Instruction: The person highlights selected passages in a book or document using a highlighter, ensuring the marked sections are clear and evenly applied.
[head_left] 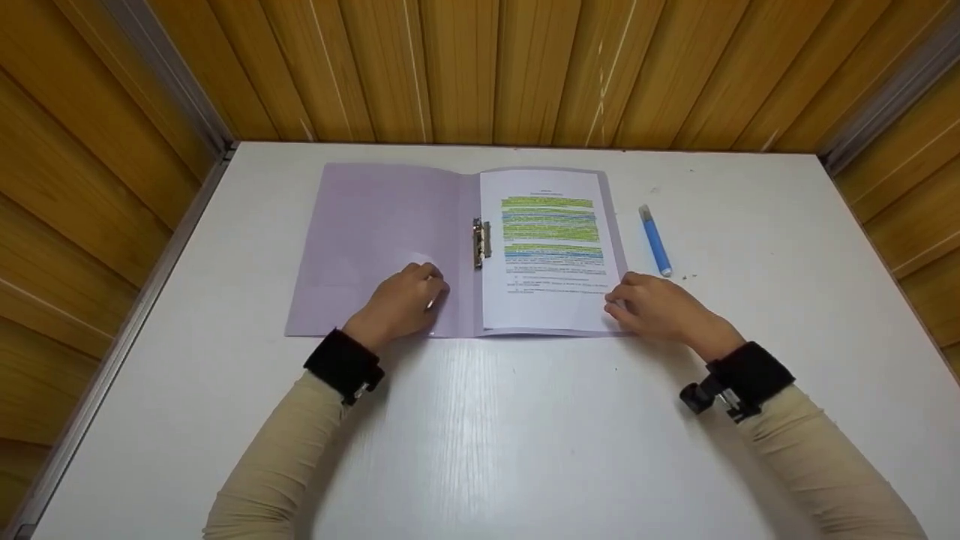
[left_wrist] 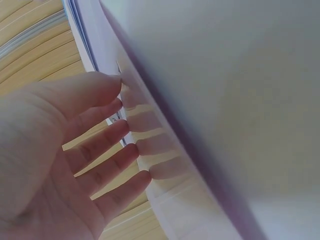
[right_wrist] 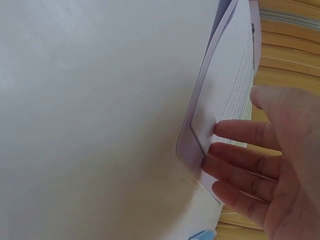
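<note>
A lilac folder (head_left: 375, 232) lies open on the white table (head_left: 525, 420), with a metal clip (head_left: 481, 242) at its spine. A printed sheet (head_left: 551, 247) with green and blue highlighted lines lies on the right half. My left hand (head_left: 405, 300) rests on the lower part of the left cover, and its straight fingers (left_wrist: 107, 150) touch the glossy cover (left_wrist: 155, 145). My right hand (head_left: 652, 306) is at the folder's lower right corner, where its straight fingers (right_wrist: 240, 162) touch the sheet (right_wrist: 235, 85) by the folder corner (right_wrist: 191, 145). Neither hand holds anything.
A blue highlighter (head_left: 655, 240) lies on the table just right of the folder, beyond my right hand; its end shows in the right wrist view (right_wrist: 202, 234). Wooden slat walls (head_left: 480, 67) close the table in at the back and both sides.
</note>
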